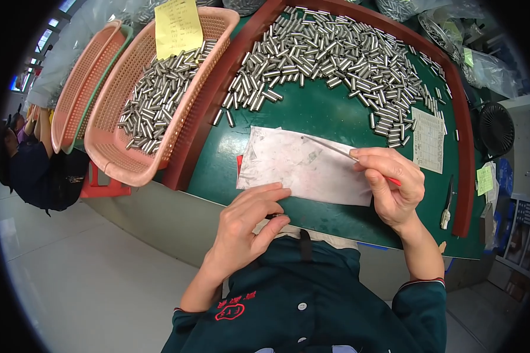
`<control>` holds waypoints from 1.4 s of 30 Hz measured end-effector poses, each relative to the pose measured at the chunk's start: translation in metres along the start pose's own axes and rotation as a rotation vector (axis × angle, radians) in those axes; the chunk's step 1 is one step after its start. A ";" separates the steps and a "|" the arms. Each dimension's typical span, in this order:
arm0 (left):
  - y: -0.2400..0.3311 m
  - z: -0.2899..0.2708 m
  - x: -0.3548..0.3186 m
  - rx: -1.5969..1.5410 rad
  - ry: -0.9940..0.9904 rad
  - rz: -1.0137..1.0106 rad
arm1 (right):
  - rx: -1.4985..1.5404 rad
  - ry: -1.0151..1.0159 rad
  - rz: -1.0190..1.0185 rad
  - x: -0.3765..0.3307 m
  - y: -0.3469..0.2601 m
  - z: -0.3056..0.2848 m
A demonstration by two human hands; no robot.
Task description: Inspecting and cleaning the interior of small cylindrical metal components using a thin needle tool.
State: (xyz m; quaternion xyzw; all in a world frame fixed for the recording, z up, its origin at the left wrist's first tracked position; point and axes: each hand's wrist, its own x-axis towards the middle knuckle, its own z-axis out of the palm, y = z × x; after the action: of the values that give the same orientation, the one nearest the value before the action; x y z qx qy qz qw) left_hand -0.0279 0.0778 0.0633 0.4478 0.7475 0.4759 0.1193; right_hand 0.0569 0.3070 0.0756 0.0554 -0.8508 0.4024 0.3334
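So here's the setup: the right hand [394, 188] has its fingers pinched shut around a thin metal rod with a red handle [347, 154], the thin tip slanting up and to the left over a worn whitish sheet [300, 165] that lies flat on the green tabletop [312, 112]. The left hand [247, 223] sits at the near edge of that same sheet, fingertips resting on its lower border, thumb and fingers curled close together; looks like something small and dark is nipped between them, but it's too tiny to tell what. Beyond the sheet there's a big heap of short shiny metal pins [335, 59] spread across the far half of the tabletop, fenced in by a dark red raised rim [462, 147]. A printed paper slip [428, 140] lies just right of the sheet, at the edge of the pin heap. Off to the left, a pink plastic basket [118, 159] holds more of the same pins with a yellow note [178, 26] propped in it, and a second pink basket [79, 88] is right beside that one. Another person [26, 159] is partly visible at the far left.
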 end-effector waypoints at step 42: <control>-0.020 -0.048 -0.077 -0.828 0.590 -0.538 | 0.035 -0.003 0.036 -0.016 0.004 -0.011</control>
State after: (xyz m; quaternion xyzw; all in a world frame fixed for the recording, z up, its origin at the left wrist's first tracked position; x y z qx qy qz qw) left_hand -0.0243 -0.0145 0.0531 0.0060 0.5883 0.7864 0.1881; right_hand 0.0743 0.3147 0.0684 0.0466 -0.8449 0.4230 0.3240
